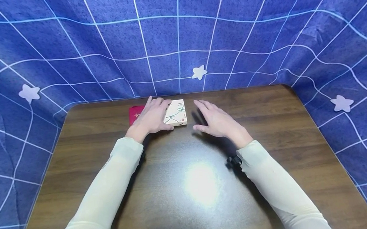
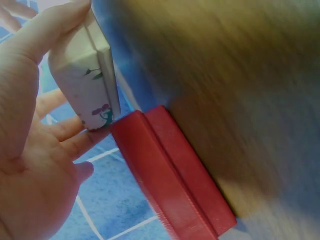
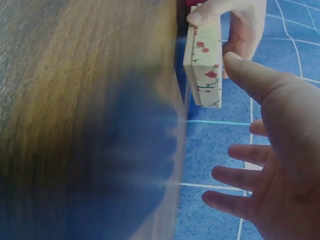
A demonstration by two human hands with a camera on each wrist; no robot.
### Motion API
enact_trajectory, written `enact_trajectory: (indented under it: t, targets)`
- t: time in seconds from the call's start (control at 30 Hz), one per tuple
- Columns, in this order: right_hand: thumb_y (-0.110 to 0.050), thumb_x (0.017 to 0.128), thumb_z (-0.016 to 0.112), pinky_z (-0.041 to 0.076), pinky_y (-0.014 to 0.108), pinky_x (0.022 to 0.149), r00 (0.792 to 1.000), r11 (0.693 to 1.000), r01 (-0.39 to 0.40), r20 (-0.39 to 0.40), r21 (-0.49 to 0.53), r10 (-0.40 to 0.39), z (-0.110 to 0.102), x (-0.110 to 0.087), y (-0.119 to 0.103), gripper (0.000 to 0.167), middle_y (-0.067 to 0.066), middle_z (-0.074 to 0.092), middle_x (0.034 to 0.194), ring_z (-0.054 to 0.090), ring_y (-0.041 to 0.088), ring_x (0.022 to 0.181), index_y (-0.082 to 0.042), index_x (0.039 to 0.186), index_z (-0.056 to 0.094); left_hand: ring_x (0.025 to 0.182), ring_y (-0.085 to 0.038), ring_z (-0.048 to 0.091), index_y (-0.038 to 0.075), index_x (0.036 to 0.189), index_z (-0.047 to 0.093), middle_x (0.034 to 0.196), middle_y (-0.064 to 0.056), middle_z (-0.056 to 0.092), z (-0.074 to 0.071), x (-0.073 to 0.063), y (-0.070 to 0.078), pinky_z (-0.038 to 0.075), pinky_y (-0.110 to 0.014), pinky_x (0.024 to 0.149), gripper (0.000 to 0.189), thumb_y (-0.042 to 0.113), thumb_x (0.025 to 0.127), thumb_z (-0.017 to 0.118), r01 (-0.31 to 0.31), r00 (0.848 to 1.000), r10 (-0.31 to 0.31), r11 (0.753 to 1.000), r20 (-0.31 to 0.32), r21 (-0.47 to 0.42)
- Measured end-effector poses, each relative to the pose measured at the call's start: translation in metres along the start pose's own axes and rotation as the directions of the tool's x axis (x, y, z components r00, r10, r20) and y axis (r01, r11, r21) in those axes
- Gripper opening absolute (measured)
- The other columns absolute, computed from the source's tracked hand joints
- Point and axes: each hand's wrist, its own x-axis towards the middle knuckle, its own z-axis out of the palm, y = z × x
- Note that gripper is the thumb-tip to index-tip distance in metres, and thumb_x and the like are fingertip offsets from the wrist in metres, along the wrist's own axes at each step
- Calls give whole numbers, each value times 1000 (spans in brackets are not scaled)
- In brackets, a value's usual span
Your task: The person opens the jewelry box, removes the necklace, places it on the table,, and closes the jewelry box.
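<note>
A cream box with a flower-and-branch print sits near the table's back edge. My left hand grips it from the left, thumb on its near side; in the left wrist view the fingers reach behind the box. Just left of it, partly covered by that hand, lies a red box with pale markings. To the right of the cream box, my right hand hovers apart from it, fingers spread and holding nothing. The right wrist view shows the printed side of the cream box beyond the right thumb.
The brown wooden table has a bright light reflection in front of the hands. A blue curtain with white grid lines and stars hangs behind the table and along both sides.
</note>
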Motion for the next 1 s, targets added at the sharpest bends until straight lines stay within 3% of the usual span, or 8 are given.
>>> enact_trajectory:
  t: [0.43,0.8,0.9,1.0]
  targets:
    - [-56,83,88,25,47,127,999,994,51,4,100,-52,4,-4,-4,124,16,24,173,28,33,157,-11,171,13,136,-36,50,6,149,50,138,-14,58,-5,-18,33,10,-59,128,103,53,69,95,-92,993,93,996,-77,17]
    - [-53,81,91,30,46,125,989,970,149,-20,192,-148,9,-16,-7,125,17,29,169,34,30,154,-7,169,17,132,-36,52,5,146,52,137,-13,59,-6,-36,59,10,-57,129,101,53,69,95,-136,984,138,990,-115,20]
    - [-51,81,92,33,46,123,988,965,155,-24,212,-153,10,-19,-9,125,18,31,167,38,30,151,-5,169,16,130,-35,52,4,144,53,135,-14,59,-5,-41,64,15,-57,128,100,51,68,96,-146,980,146,989,-137,12]
    - [-51,80,92,36,44,122,989,965,147,-23,218,-146,12,-22,-10,127,18,33,164,43,29,147,-4,169,15,128,-34,51,3,143,54,135,-14,57,-3,-48,69,30,-51,124,97,48,68,97,-147,978,143,989,-153,-13]
